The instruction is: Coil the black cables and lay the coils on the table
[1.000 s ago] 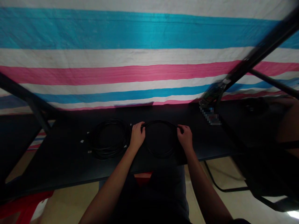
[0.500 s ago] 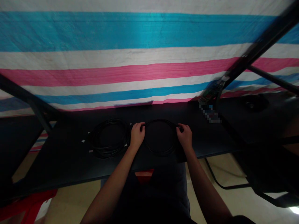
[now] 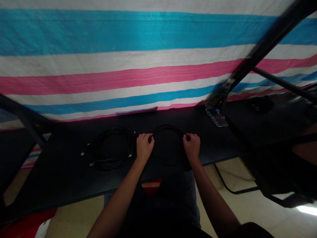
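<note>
The left hand [image 3: 145, 146] and the right hand [image 3: 192, 145] grasp one thin coil [image 3: 168, 126] of black cable on a dark counter [image 3: 61, 181], as seen through the head camera I follow from afar. The left hand curls fingers and thumb around the coil's left side, toward its far edge; the right hand grips it opposite, on the right. Between the two, the coil forms an open ring, its turns too dark for me to count. A second, thicker coil [image 3: 112, 163] lies near the left hand, on its outer side, making two coils in all; I count five small white tags [image 3: 82, 154] about it. Farther right, well apart from both hands, I see one bottle [image 3: 218, 94] beside a dark frame bar [image 3: 257, 54], with one pixelated item [image 3: 218, 118] just in front. One sheet [image 3: 148, 33], striped blue, pink and white, hangs behind the counter.
</note>
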Demonstrator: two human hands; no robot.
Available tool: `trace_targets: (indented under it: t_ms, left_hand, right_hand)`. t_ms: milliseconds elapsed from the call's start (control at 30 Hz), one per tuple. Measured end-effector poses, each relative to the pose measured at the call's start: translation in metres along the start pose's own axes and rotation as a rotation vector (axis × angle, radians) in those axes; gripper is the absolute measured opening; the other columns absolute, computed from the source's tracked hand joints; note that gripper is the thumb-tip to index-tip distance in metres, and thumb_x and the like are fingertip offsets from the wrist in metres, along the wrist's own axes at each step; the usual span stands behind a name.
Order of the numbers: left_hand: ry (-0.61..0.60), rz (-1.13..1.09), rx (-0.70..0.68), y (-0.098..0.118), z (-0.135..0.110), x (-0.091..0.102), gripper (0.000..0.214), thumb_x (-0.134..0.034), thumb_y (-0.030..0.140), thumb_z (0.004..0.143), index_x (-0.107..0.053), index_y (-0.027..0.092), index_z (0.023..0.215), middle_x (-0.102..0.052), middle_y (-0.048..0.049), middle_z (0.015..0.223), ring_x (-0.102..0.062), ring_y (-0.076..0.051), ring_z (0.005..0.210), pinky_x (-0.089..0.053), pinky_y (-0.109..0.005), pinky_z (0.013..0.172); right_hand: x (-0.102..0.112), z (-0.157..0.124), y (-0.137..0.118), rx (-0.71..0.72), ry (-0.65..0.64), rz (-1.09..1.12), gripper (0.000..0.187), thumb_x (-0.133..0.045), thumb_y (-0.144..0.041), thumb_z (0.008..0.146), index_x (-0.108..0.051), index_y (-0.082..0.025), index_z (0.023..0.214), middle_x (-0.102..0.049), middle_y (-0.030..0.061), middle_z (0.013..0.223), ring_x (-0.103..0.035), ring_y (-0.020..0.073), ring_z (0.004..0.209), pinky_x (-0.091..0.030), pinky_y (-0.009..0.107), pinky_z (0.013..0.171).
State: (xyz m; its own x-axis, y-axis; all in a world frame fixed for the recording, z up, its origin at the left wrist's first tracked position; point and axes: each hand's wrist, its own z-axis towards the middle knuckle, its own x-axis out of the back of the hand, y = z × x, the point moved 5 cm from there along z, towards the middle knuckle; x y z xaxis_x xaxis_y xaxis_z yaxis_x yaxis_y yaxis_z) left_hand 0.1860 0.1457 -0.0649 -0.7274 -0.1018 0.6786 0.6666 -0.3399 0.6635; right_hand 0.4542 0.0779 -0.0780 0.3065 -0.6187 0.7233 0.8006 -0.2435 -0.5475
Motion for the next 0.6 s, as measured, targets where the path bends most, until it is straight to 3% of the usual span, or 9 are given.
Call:
trace_targets:
  t_ms: [267, 600]
  left_hand:
    - [-0.015, 0.028, -0.035, 0.012, -0.007, -0.009, 0.018, -0.057, 0.018, 0.092, -0.072, 0.021, 0.101, -0.067, -0.0091, 0.094, -0.058, -0.029, 0.097, -0.047, -0.043, 0.089]
    - [0.0, 0.052, -0.021, 0.011, -0.003, -0.002, 0.018, -0.057, 0.019, 0.094, -0.07, 0.021, 0.105, -0.069, -0.0096, 0.099, -0.057, -0.03, 0.102, -0.045, -0.044, 0.092]
  right_hand:
    - [0.0, -0.002, -0.014, 0.013, -0.007, -0.04, 0.022, -0.054, -0.033, 0.091, -0.068, -0.018, 0.084, -0.063, 0.0124, 0.084, -0.055, 0.0283, 0.084, -0.044, 0.041, 0.08]
    - [-0.001, -0.001, -0.001, 0.011, -0.058, -0.007, 0.03, -0.051, -0.031, 0.092, -0.072, -0.013, 0.103, -0.066, 0.0178, 0.1, -0.058, 0.0316, 0.095, -0.044, 0.044, 0.086]
